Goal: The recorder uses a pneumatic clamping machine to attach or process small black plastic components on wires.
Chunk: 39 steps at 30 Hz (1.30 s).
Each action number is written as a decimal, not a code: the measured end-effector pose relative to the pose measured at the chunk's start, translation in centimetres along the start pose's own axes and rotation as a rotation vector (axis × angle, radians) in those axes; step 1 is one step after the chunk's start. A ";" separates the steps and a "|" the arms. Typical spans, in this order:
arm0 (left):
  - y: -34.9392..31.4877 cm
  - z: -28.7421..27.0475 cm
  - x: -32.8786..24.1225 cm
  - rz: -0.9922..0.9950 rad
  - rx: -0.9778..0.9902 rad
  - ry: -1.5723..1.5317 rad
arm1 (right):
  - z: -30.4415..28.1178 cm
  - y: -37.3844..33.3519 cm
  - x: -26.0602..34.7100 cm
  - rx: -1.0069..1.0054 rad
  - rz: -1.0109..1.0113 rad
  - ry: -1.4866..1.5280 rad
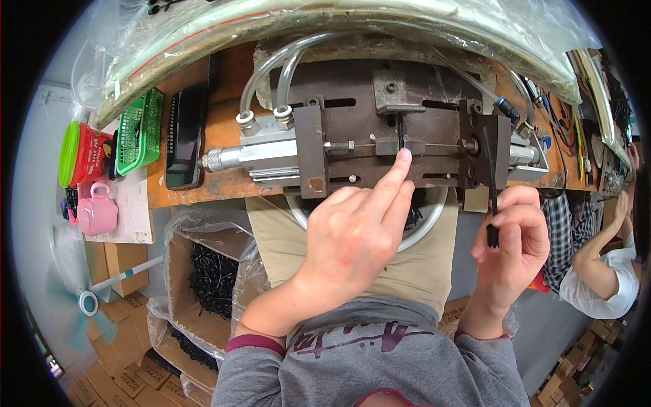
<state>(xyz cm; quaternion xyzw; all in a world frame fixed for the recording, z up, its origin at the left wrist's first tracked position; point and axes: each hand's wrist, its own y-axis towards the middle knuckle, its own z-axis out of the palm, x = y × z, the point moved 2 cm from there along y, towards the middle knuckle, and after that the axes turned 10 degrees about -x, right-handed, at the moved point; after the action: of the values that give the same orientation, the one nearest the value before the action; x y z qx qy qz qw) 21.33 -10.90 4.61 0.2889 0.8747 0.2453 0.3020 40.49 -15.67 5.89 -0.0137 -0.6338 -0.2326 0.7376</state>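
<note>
My left hand (356,230) reaches over the fixture with its index and middle fingers stretched out. The index fingertip touches or nearly touches the lower end of a thin black pin-like piece (400,130), which stands in a small block (387,147) mid-fixture. My right hand (512,234) is closed around a long, thin black plastic piece (491,183), held upright just in front of the fixture's right-hand bracket. The metal fixture (352,85) has a cylinder (271,157) on its left, with thin rods running toward the middle block from both sides.
A pale-rimmed bowl (434,222) with black pieces sits on my lap. Lined cartons of black pieces (215,279) stand at the left. A green basket (140,129), black tray (184,139) and pink cup (97,211) lie left. Clear hoses (266,64) arch behind. Another person (603,271) is at right.
</note>
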 end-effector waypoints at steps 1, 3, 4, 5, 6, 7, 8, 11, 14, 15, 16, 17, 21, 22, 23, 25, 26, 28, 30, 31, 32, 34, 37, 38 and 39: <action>0.1 0.0 0.0 0.011 0.001 0.002 | 0.1 0.1 -0.1 0.003 -0.004 0.023; 0.8 -0.7 -0.2 0.065 0.049 0.050 | 0.3 0.5 -0.1 0.012 -0.011 0.067; 1.2 -1.4 -0.2 0.096 0.056 0.056 | 0.5 0.5 -0.1 0.028 -0.020 0.020; 1.7 -2.3 -0.3 0.127 0.070 0.059 | 0.6 0.4 0.2 0.040 -0.024 -0.028; 2.6 -3.8 -0.4 0.119 0.052 0.041 | 0.8 0.2 0.4 0.052 -0.028 -0.077; 3.3 -4.6 0.3 0.113 -0.035 0.026 | 0.9 0.1 0.4 0.058 -0.036 -0.127; 4.5 -5.6 1.5 0.154 -0.135 0.041 | 0.4 0.1 -0.2 0.107 -0.111 -0.165; 10.5 -7.7 5.4 0.389 -0.394 0.400 | 1.9 1.0 0.3 0.264 -0.516 -0.749; 15.1 -8.3 8.9 0.371 -0.184 0.708 | 3.6 0.9 -0.8 0.375 -0.473 -0.763; 16.0 -8.0 9.8 0.349 -0.116 0.687 | 3.9 0.9 -1.1 0.438 -0.455 -0.786; 16.8 -8.0 10.4 0.321 -0.048 0.669 | 4.2 0.9 -1.3 0.467 -0.490 -0.835; 17.6 -8.1 10.9 0.289 0.069 0.602 | 4.4 0.8 -1.7 0.495 -0.524 -0.882; 20.1 -8.0 10.9 0.218 0.449 0.445 | 4.9 1.0 -2.1 0.506 -0.626 -0.975; 20.9 -7.6 11.3 0.198 0.483 0.473 | 5.1 1.1 -1.9 0.514 -0.629 -1.003; 21.5 -7.2 11.8 0.174 0.519 0.503 | 5.1 1.2 -1.8 0.525 -0.629 -1.027; 21.5 -6.7 13.1 0.360 0.412 0.499 | 5.2 1.4 -1.7 0.535 -0.650 -1.033; 21.3 -6.5 13.3 0.387 0.377 0.484 | 5.2 1.5 -1.7 0.539 -0.657 -1.035; 21.0 -6.3 13.7 0.411 0.313 0.473 | 5.2 1.5 -1.6 0.543 -0.655 -1.041; 20.7 -6.1 14.4 0.406 0.256 0.481 | 5.1 1.4 -1.6 0.540 -0.656 -1.038; 20.8 -6.1 14.8 0.408 0.259 0.421 | 5.1 1.4 -1.7 0.535 -0.658 -1.036; 20.9 -6.1 15.2 0.409 0.262 0.362 | 5.1 1.4 -1.8 0.531 -0.660 -1.033; 20.9 -6.6 15.3 0.402 0.251 0.308 | 4.8 1.4 -1.9 0.530 -0.663 -1.023; 20.7 -8.2 13.4 0.184 0.204 0.234 | 4.8 1.4 -2.2 0.507 -0.675 -0.990; 20.7 -8.8 11.3 -0.015 0.187 0.138 | 4.6 1.4 -2.4 0.491 -0.674 -0.986; 20.4 -9.4 10.3 -0.223 0.164 0.055 | 4.6 1.4 -2.3 0.502 -0.668 -1.001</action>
<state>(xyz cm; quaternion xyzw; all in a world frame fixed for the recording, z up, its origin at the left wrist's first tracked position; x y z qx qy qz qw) 15.61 7.97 19.54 0.2067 0.9265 0.1459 0.2786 36.48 -12.22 4.98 0.2501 -0.9060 -0.2596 0.2221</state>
